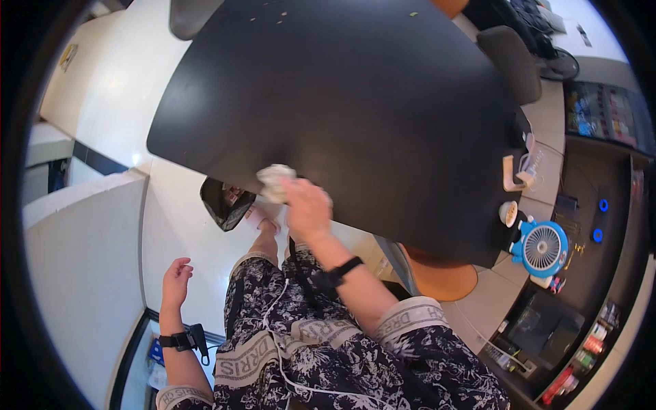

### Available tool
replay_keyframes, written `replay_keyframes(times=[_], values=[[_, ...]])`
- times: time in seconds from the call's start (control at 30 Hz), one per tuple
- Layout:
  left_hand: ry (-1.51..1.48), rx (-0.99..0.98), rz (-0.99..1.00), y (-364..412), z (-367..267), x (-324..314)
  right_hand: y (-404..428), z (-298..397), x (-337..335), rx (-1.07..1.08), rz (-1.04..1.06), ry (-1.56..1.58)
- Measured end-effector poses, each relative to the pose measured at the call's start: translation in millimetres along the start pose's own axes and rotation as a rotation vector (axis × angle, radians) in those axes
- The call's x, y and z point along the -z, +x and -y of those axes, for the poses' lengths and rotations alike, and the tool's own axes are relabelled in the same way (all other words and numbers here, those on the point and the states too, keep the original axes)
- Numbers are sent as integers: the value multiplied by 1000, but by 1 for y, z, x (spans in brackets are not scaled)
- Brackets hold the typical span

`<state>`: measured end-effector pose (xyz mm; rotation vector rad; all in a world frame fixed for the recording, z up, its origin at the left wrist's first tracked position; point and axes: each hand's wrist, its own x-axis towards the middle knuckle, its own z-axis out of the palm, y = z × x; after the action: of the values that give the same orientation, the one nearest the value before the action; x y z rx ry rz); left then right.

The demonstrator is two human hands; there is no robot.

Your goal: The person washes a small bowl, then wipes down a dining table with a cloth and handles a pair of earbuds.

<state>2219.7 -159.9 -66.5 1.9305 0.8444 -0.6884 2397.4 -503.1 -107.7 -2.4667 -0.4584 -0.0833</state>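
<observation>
My right hand (pixel 310 210), blurred, grips a crumpled white cloth or paper wipe (pixel 277 180) at the near edge of a large dark table (pixel 328 102). Whether the wipe touches the tabletop or hangs just past its edge cannot be told. My left hand (pixel 177 282) hangs apart from the table at the left, fingers loosely curled, holding nothing. Below the wipe, a bin lined with a black bag (pixel 225 218) stands on the floor with some waste inside. A few pale crumbs (pixel 280 22) lie toward the table's far side.
A white bowl (pixel 508 213) and a blue desk fan (pixel 544 248) stand at the right. An orange chair seat (pixel 443 279) is under the near right edge. Grey chairs (pixel 512 64) flank the table's far end. A low white wall (pixel 87 246) rises at my left.
</observation>
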Motion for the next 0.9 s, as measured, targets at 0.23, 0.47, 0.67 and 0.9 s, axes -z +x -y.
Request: replay_keyframes(times=[0.23, 0.47, 0.67, 0.9], values=[[5, -41, 24, 0, -6, -15, -95, -212, 165, -984, -308, -652], [12, 32, -7, -4, -35, -17, 59, -123, 95, -668, -298, -123], [347, -475, -18, 47, -169, -50, 66, -28, 12, 147, 79, 51], [1007, -393, -247, 69, -250, -118, -53, -188, 151, -525, -188, -345]])
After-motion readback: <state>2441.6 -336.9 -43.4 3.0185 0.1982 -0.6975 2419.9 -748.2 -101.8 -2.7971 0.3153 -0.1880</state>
